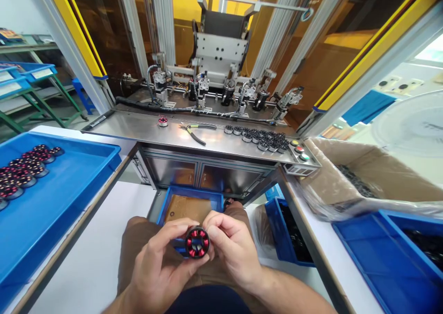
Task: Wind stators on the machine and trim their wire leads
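Observation:
A motor stator [198,233], a black ring with red wound coils inside, is held over my lap with its round face turned up toward me. My left hand [155,254] grips it from the left, fingers over the top edge and thumb along the bottom. At its right edge, my right hand [235,247] is closed, thumb and forefinger pinched together against the rim. Whether a small part or wire sits in that pinch is hidden. Beneath my hands is a blue crate [221,195] with a cardboard sheet [190,208] in it.
Ahead, a steel bench [138,127] carries one red-wound stator [163,121], green-handled pliers [195,134], several dark ring parts [263,138] and push buttons [299,149]. Fixtures [228,92] stand behind. Left is a blue tray [79,166] of stators; right, a lined carton [325,161] and blue bins [360,240].

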`<state>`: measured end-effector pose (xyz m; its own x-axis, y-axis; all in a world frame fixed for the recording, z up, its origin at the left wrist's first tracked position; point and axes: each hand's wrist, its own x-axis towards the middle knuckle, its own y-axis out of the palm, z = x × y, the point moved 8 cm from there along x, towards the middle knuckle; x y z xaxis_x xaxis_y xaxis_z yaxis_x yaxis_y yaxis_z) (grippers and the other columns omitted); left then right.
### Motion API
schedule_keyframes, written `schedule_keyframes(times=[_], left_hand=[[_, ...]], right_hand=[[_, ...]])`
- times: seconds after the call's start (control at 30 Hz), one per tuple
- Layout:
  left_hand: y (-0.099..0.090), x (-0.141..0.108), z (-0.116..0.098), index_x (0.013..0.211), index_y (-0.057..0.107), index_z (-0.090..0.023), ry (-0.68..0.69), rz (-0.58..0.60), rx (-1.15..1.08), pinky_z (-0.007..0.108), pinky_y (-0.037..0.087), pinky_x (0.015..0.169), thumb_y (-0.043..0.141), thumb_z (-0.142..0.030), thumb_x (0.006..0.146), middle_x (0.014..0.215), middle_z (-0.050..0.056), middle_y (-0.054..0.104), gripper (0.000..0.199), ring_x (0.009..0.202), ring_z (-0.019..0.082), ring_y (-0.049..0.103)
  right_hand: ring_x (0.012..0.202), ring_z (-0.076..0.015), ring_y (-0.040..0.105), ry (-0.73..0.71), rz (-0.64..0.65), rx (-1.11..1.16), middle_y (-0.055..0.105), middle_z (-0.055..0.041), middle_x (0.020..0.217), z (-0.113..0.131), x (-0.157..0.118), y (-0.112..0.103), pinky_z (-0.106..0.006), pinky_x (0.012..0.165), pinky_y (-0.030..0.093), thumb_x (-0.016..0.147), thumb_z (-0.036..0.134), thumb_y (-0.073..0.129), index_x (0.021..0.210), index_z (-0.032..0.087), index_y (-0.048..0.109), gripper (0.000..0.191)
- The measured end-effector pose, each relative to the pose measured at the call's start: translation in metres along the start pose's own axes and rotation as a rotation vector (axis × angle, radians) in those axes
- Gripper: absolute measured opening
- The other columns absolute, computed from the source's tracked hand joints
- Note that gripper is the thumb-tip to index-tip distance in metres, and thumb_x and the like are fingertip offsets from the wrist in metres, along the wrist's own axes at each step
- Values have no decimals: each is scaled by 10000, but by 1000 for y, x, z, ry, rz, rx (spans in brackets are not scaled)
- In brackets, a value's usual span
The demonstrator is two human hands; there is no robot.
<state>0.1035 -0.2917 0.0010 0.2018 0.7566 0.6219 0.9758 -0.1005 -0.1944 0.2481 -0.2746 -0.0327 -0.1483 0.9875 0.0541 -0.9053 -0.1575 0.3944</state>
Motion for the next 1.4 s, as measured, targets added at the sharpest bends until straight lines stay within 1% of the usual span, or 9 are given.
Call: schedule_keyframes(times=[0.13, 0.27, 0.4, 0.5, 0.57, 0.7, 0.93, 1.17, 1.4], left_hand=[[3, -2, 2, 1347, 495, -278, 21, 27, -44, 285, 621, 908, 662, 61, 799, 1267, 77, 672, 666, 1172, 195, 669], [2, 2, 4, 1279, 547, -300, -80, -17, -215, 287, 603, 937, 693, 41, 795, 1196, 47, 705, 610, 1144, 180, 678], [14, 6, 19, 1225, 619, -294, -398, 4, -572, 280, 574, 951, 933, -359, 611, 1210, 59, 707, 692, 1095, 213, 698], [48, -3, 27, 1123, 681, -199, -737, 260, -893, 263, 600, 755, 805, -626, 667, 964, 84, 742, 637, 855, 199, 736], [60, -9, 25, 1025, 699, -164, -846, 362, -995, 231, 570, 620, 731, -583, 793, 799, 74, 727, 480, 727, 177, 722], [50, -7, 33, 1009, 712, -187, -847, 200, -894, 206, 554, 611, 778, -433, 810, 805, 35, 726, 324, 690, 132, 695], [40, -6, 27, 967, 733, -178, -875, 49, -794, 204, 544, 611, 846, -467, 722, 782, 37, 739, 396, 673, 127, 664], [38, -7, 34, 1025, 711, -191, -870, 19, -821, 243, 565, 593, 845, -426, 736, 787, 26, 738, 397, 675, 165, 705], [42, 0, 34, 1015, 670, -209, -723, 28, -979, 225, 569, 567, 837, -272, 771, 856, 19, 740, 303, 667, 159, 740]], right_hand=[[483, -52, 508, -155, -10, -148, 533, 15, 716, 21, 3, 1, -184, 451, 418, 937, 345, 662, 732, 153, 593, 289], [614, -111, 570, -533, 40, -518, 599, -25, 719, 64, -3, 9, -222, 546, 492, 961, 243, 606, 788, 161, 641, 195], [697, -151, 632, -854, 161, -833, 660, -77, 761, 89, -18, 25, -241, 587, 521, 982, 209, 563, 909, 148, 651, 129], [684, -144, 640, -966, 186, -918, 670, -80, 783, 94, -25, 28, -224, 559, 519, 981, 188, 557, 951, 143, 646, 105], [673, -144, 627, -987, 190, -925, 659, -69, 767, 94, -27, 27, -233, 569, 528, 974, 169, 550, 959, 145, 645, 100], [695, -173, 607, -981, 233, -836, 624, -67, 770, 96, -25, 21, -296, 608, 547, 913, 178, 575, 998, 156, 640, 109], [1174, -291, 602, -910, 318, -776, 611, -192, 1212, 109, -12, 15, -490, 997, 530, 869, 380, 745, 1400, 161, 466, 639], [806, -172, 652, -871, 375, -873, 681, -99, 875, 102, -8, 23, -321, 720, 565, 938, 266, 675, 1030, 140, 692, 157], [714, -181, 669, -820, 314, -973, 697, -91, 807, 106, -13, 31, -300, 628, 586, 869, 37, 635, 1032, 163, 703, 217]])
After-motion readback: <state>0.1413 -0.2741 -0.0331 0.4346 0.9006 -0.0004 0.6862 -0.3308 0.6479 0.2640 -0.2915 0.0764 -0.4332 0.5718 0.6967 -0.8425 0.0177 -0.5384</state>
